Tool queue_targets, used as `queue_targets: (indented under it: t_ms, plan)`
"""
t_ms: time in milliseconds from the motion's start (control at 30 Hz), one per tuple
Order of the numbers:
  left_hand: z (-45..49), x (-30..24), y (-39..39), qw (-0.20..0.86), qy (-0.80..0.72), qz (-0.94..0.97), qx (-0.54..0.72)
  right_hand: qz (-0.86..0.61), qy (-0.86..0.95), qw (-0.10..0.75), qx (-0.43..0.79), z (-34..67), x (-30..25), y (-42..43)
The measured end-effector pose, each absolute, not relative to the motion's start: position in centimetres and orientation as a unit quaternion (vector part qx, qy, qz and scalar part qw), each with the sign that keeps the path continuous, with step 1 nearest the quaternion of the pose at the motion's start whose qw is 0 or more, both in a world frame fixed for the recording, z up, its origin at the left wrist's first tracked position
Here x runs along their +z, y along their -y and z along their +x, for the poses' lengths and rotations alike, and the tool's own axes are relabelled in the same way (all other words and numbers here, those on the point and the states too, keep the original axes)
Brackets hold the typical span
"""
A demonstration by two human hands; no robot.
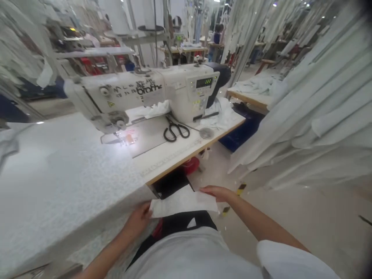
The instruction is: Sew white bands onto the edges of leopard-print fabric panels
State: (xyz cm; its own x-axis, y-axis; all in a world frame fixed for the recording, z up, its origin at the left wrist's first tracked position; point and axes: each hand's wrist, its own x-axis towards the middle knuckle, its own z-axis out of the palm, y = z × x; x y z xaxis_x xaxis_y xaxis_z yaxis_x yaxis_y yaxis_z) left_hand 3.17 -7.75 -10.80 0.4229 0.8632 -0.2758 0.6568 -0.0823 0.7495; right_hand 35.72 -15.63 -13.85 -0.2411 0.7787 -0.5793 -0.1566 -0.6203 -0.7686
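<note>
A small flat piece of white fabric (183,202) is stretched between both my hands, low in the view above my lap. My left hand (138,219) grips its left end with fingers closed. My right hand (216,192) pinches its right edge. Ahead stands a white sewing machine (145,93) on its table (174,155). A large sheet of white textured cloth (58,178) covers the table's left part and hangs over the front edge beside my left hand.
Black scissors (175,131) and a round disc (206,133) lie on the table to the right of the needle. White garments (314,112) hang in a row at the right. Another work table (252,97) with white cloth stands behind.
</note>
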Motion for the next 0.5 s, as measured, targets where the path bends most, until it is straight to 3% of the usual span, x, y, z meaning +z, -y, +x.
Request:
queue_targets:
  t_ms: [200,500]
  plan:
    - [7.6,-15.3,7.3,0.413,-0.484,0.763,0.112,-0.553,0.236,0.326,0.730,36.4,-18.3,17.9]
    - [9.7,-14.3,6.3,0.436,-0.399,0.802,0.084,-0.645,0.279,0.370,0.607,36.2,-17.4,18.7]
